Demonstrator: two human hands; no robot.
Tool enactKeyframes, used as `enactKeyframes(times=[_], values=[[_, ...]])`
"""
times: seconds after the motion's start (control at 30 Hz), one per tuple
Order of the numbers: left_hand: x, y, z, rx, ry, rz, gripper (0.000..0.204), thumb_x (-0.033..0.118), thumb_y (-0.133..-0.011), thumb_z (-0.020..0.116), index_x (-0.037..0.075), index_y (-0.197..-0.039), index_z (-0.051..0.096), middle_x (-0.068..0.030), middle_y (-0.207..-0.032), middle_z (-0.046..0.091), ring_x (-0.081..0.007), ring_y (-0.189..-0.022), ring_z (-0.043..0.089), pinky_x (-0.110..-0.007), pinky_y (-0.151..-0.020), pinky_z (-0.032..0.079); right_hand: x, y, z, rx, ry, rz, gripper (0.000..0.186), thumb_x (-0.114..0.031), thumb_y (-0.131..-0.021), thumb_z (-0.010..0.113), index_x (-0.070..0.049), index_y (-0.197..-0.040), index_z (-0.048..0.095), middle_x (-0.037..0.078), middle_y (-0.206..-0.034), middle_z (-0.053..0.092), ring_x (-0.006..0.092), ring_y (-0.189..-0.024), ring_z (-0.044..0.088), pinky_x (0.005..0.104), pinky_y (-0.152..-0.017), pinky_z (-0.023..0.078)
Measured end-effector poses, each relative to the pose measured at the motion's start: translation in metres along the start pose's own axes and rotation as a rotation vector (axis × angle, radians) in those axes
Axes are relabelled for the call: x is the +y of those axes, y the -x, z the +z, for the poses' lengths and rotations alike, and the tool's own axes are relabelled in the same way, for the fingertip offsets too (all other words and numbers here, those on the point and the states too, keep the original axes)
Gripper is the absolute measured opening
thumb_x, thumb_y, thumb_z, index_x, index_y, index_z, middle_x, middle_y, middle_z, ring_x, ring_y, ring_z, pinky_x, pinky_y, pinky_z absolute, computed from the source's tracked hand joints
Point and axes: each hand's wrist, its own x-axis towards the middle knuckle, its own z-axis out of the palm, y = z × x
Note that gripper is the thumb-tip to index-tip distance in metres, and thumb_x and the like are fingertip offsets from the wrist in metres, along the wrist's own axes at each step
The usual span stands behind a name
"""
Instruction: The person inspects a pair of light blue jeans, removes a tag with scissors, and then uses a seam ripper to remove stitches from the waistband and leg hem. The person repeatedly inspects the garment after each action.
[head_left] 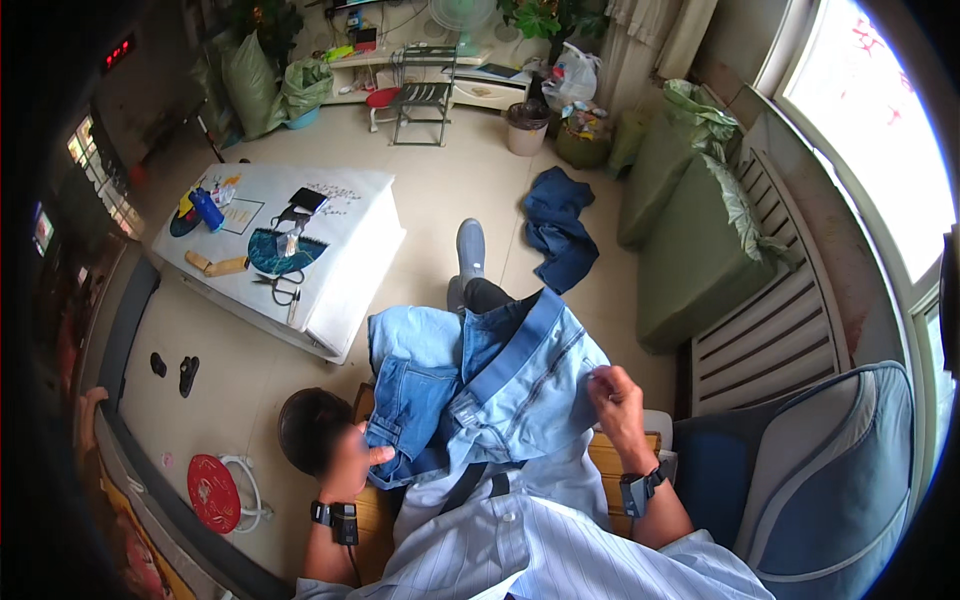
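A pair of light blue jeans lies spread across my lap, its waistband running diagonally and the paler inner side partly turned out. My left hand is at the left edge of the jeans, thumb on top of the denim by the belt loops; a blur covers most of its fingers. At the right edge, my right hand is closed in a pinch against the denim. Whatever is between those fingertips is too small to make out. Close by my left hand stands a dark round object, partly blurred.
Ahead on the left, a white-covered table carries scissors, a blue bottle and other small items. Dark blue jeans lie on the floor. Large green sacks stand at right beside a radiator. A red-topped stool is at left.
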Motion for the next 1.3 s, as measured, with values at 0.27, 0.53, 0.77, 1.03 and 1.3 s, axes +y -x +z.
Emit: enactKeyframes(times=[0.27,0.53,0.77,1.03,1.3], values=[[0.032,0.014,0.030,-0.210,-0.157,-0.172,0.041,0.008,-0.085,0.082,0.001,-0.124,0.073,-0.0013,-0.109,0.076,-0.0101,-0.097,0.068,-0.029,-0.094,0.053,-0.016,-0.072,-0.027,0.085,0.179,0.052,0.048,-0.039,-0.098,0.068,0.005,-0.118,0.066,0.018,-0.100,0.070,0.0266,-0.095,0.067,0.0372,-0.086,0.053],[0.055,0.015,0.069,-0.259,-0.137,-0.100,0.038,0.003,-0.085,0.077,-0.002,-0.122,0.075,-0.0045,-0.109,0.077,-0.0115,-0.095,0.069,-0.030,-0.091,0.054,-0.028,-0.117,0.004,-0.359,-0.155,0.405,0.067,-0.055,-0.105,0.055,0.006,-0.130,0.067,0.016,-0.117,0.073,0.0240,-0.106,0.068,0.0345,-0.097,0.051],[0.086,0.030,0.103,-0.172,0.160,0.205,0.045,-0.003,-0.078,0.076,-0.002,-0.123,0.074,-0.0112,-0.115,0.079,-0.0220,-0.102,0.075,-0.036,-0.100,0.055,-0.069,-0.081,-0.009,-0.531,0.183,-0.087,0.073,-0.032,-0.076,0.090,0.005,-0.134,0.065,0.019,-0.122,0.072,0.0308,-0.119,0.067,0.0428,-0.104,0.050],[0.109,-0.007,0.135,-0.062,0.192,0.224,0.056,0.003,-0.074,0.077,-0.005,-0.128,0.068,-0.0115,-0.114,0.077,-0.0235,-0.100,0.074,-0.037,-0.101,0.056,-0.109,-0.119,-0.050,-0.045,-0.636,-0.039,0.024,0.002,-0.082,0.062,-0.001,-0.103,0.074,-0.002,-0.089,0.071,0.0075,-0.078,0.064,0.0259,-0.075,0.054],[0.115,-0.097,0.143,-0.070,0.105,0.043,0.054,-0.001,-0.078,0.074,0.001,-0.132,0.066,-0.0056,-0.115,0.076,-0.0169,-0.101,0.072,-0.031,-0.098,0.054,-0.123,-0.189,-0.078,0.161,-0.815,-0.218,0.027,-0.001,-0.091,0.066,0.005,-0.117,0.069,0.010,-0.104,0.076,0.0184,-0.089,0.074,0.0315,-0.086,0.059]])
